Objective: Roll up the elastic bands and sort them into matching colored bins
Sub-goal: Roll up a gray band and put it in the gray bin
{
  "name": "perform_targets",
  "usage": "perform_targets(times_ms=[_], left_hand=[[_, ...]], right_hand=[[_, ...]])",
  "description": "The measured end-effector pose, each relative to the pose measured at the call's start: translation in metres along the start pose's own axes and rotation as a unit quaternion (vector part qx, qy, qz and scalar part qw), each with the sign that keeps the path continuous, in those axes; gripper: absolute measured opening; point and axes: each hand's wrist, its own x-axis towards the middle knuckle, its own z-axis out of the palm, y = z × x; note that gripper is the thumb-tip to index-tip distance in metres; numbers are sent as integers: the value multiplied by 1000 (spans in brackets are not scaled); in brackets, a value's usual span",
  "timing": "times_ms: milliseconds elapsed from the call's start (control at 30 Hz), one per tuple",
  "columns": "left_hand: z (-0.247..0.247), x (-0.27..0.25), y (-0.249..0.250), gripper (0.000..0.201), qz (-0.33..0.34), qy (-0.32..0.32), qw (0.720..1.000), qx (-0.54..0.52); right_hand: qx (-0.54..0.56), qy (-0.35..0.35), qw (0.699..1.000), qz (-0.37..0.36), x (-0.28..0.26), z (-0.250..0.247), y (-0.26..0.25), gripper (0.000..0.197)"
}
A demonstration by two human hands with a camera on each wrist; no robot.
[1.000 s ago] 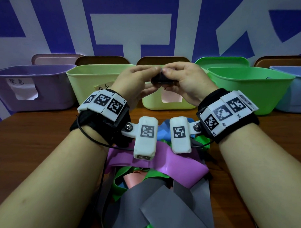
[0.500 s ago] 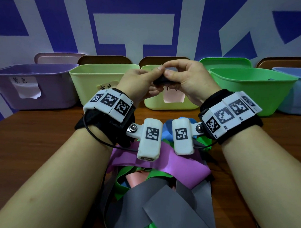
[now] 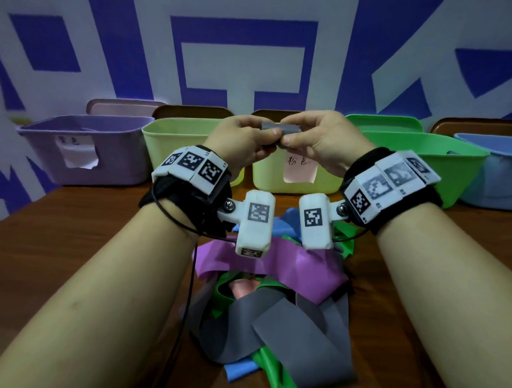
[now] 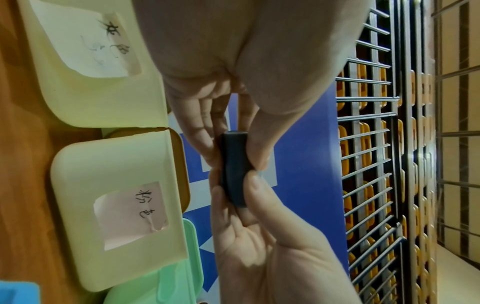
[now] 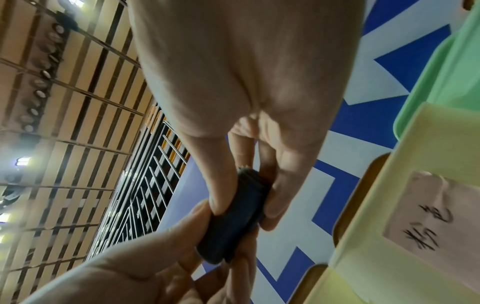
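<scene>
Left hand: centre frame, fingers pinching the left end of the grey roll.
Grey roll: held in the air between both hands, above the pale-yellow bins.
Right hand: fingers clamped round the right end.
Risk: slackened pinch lets the elastic spring loose and unroll; bin labels partly unreadable, so misfiling is possible.

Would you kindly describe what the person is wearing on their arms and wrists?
Both forearms are bare, with no sleeves. Each wrist carries a black strap topped by white blocks printed with black square markers, and a white rounded camera pod with its own marker is bolted on at the inner side. A thin black cable hangs from the left wrist. The right strap matches.
</scene>
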Motion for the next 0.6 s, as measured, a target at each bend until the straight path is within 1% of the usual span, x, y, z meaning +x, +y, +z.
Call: perform_targets(times_ms=[100,233,367,467,533,600], left_hand=[[0,-20,24,23,13,-1,1000,7],[4,-59,65,19,40,15,999,-3],[5,-98,103,19,90,33,995,-22],[5,-126,130,16,121,5,991,-60],[7,-139,145,15,129,2,987,-92],[8,-147,155,17,130,3,988,-82]], right_hand=[[-35,-14,999,-9,-22,2,-30,33],[-103,7,993,-63,-51,11,-72,39],[-178,58,971,-148,-84,27,-114,26],[-130,91,970,-184,-107,37,-148,26],[-90,101,972,-190,-118,42,-164,22],[-59,101,976,-185,-123,46,-171,18]])
